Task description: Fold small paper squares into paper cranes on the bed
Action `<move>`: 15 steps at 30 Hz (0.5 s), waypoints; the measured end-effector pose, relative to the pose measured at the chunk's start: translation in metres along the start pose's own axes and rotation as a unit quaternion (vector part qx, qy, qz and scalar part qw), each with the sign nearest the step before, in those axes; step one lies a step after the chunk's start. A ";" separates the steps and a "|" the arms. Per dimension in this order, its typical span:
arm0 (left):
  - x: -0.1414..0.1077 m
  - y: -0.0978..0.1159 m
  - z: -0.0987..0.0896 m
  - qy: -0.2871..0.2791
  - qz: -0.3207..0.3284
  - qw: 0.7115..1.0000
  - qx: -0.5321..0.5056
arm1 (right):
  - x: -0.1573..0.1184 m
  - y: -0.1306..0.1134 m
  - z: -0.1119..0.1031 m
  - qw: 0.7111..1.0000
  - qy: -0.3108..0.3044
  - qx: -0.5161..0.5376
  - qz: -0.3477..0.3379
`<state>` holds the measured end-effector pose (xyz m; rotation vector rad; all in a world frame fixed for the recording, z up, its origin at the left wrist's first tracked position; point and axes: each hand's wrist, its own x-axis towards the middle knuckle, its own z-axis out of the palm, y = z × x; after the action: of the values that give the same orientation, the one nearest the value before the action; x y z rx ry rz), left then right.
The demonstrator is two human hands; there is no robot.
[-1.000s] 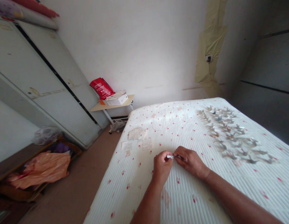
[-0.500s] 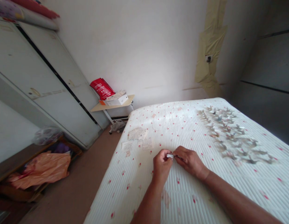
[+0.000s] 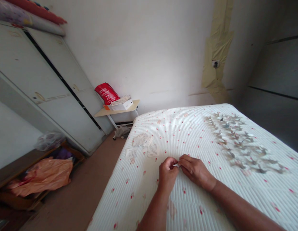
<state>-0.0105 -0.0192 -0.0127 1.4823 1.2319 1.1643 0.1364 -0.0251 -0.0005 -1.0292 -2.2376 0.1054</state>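
Note:
Between my two hands, just above the bed, is a small piece of folded paper point(image 3: 176, 165), mostly covered by my fingers. My left hand point(image 3: 168, 169) pinches it from the left, thumb against fingers. From the other side my right hand point(image 3: 194, 169) grips its right end, fingers closed. To the left of my hands lie several printed paper pieces point(image 3: 152, 150) on the bedcover. Over on the right, several small folded paper figures point(image 3: 239, 138), shaped somewhat like birds, stand in rows; they look blurred.
The bed point(image 3: 187, 128) has a ribbed white cover with red spots. Behind it on the left, a small table point(image 3: 103, 112) holds a red bag point(image 3: 107, 93) and a white box point(image 3: 123, 105). A grey cabinet point(image 3: 53, 106) and a bench with an orange plastic bag point(image 3: 45, 175) stand at left.
The view has tilted slightly, so everything sits a little lower. Less of the folded paper shows between my fingers now; both hands still hold it close together.

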 end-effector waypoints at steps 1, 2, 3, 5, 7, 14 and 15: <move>0.000 -0.001 0.000 0.003 -0.001 1.000 -0.002 | 0.000 0.000 0.001 1.000 -0.001 0.000 0.001; 0.001 -0.001 0.000 0.007 -0.003 1.000 -0.006 | 0.000 0.001 0.001 1.000 -0.001 0.000 0.002; 0.001 -0.001 0.001 0.009 -0.005 1.000 -0.012 | -0.001 0.001 0.002 1.000 0.000 -0.002 0.001; 0.002 0.000 0.000 0.012 -0.010 1.000 -0.022 | -0.001 0.003 0.003 1.000 0.002 -0.008 -0.001; 0.002 0.001 0.000 0.013 -0.017 0.999 -0.026 | -0.002 0.003 0.004 1.000 0.003 -0.016 -0.005; 0.002 0.000 0.000 0.012 -0.026 0.999 -0.024 | -0.002 0.001 0.002 0.999 -0.001 -0.034 -0.011; 0.002 0.000 0.000 0.013 -0.026 0.999 -0.024 | -0.002 0.001 0.002 0.999 -0.001 -0.037 -0.010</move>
<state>-0.0099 -0.0169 -0.0121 1.3957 1.2442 1.1736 0.1372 -0.0256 -0.0034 -1.0460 -2.2668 0.0156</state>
